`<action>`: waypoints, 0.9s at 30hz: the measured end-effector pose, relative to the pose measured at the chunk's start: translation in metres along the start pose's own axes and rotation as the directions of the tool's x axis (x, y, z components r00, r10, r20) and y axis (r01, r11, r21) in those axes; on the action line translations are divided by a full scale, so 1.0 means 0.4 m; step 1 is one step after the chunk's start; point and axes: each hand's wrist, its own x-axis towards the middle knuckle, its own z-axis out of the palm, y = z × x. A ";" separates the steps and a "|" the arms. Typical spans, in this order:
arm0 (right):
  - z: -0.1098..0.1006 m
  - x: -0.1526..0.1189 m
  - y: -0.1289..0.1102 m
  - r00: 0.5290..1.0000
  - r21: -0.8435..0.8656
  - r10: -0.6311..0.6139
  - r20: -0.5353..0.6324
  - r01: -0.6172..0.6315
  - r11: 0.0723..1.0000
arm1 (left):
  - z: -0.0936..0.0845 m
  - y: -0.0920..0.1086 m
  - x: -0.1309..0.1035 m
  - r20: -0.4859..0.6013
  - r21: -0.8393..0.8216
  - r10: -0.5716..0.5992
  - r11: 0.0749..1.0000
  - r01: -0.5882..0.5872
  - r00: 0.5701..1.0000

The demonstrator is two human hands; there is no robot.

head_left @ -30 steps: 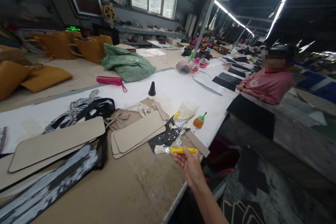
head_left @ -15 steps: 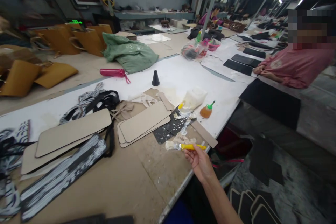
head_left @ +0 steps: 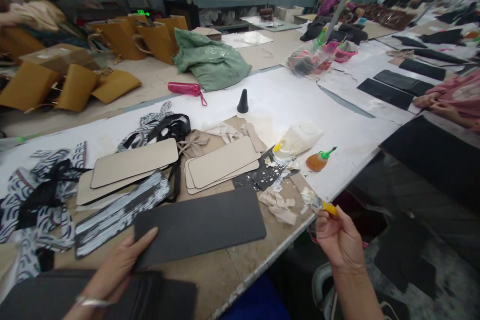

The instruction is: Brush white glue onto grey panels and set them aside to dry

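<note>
My left hand [head_left: 122,260] grips the left end of a dark rounded panel [head_left: 202,222], thumb on top, fingers hidden beneath. My right hand [head_left: 339,237] is closed round the yellow handle of a paintbrush [head_left: 327,207], whose white-coated bristles point left by the table edge. Left of the brush lie beige scraps [head_left: 279,205]. Behind the panel is a dark strip streaked with white [head_left: 123,212]. Two stacks of beige panels [head_left: 135,162] [head_left: 223,162] lie farther back. More dark panels [head_left: 75,295] are under and beside my left forearm.
A white container [head_left: 300,139] with a yellow spout lies by an orange bottle [head_left: 318,161] with a green nozzle. A black cone [head_left: 243,101] stands behind. Patterned straps [head_left: 33,195] are heaped left. Beyond are a green sack [head_left: 210,60] and tan bags [head_left: 123,37]. A co-worker's hands [head_left: 435,102] rest at right.
My left hand has come into view holding the dark panel over the table. My right hand, with the paintbrush, is farther right in the picture. The view has shifted left.
</note>
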 end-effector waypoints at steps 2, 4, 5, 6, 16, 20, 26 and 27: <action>-0.006 0.005 0.001 1.000 -0.045 -0.017 -0.015 0.016 0.999 | 0.055 -0.048 0.005 0.198 -0.124 -0.229 0.959 0.256 0.953; -0.003 0.005 0.018 0.999 -0.108 0.001 -0.049 -0.006 0.994 | 0.111 -0.106 0.012 0.222 -0.158 -0.287 0.933 0.325 0.932; 0.003 0.003 0.033 0.998 -0.143 0.016 -0.062 -0.025 0.989 | 0.131 -0.133 0.016 0.208 -0.155 -0.273 0.939 0.307 0.939; 0.012 -0.001 0.051 0.997 -0.178 0.031 -0.066 -0.043 0.983 | 0.145 -0.157 0.018 0.192 -0.148 -0.242 0.951 0.272 0.951; 0.152 -0.085 0.319 0.983 -0.555 0.145 0.116 -0.057 0.830 | 0.077 -0.234 -0.083 0.070 0.580 0.597 0.628 -0.519 0.799; 0.191 -0.125 0.412 0.952 -0.662 0.206 0.225 -0.006 0.749 | 0.074 -0.280 -0.106 0.336 0.637 0.608 0.415 -0.649 0.719; 0.237 -0.158 0.519 0.917 -0.750 0.244 0.314 0.082 0.656 | 0.064 -0.290 -0.092 0.404 0.626 0.549 0.418 -0.658 0.732; 0.244 -0.162 0.535 0.914 -0.760 0.251 0.320 0.090 0.643 | 0.062 -0.288 -0.090 0.407 0.620 0.554 0.417 -0.664 0.727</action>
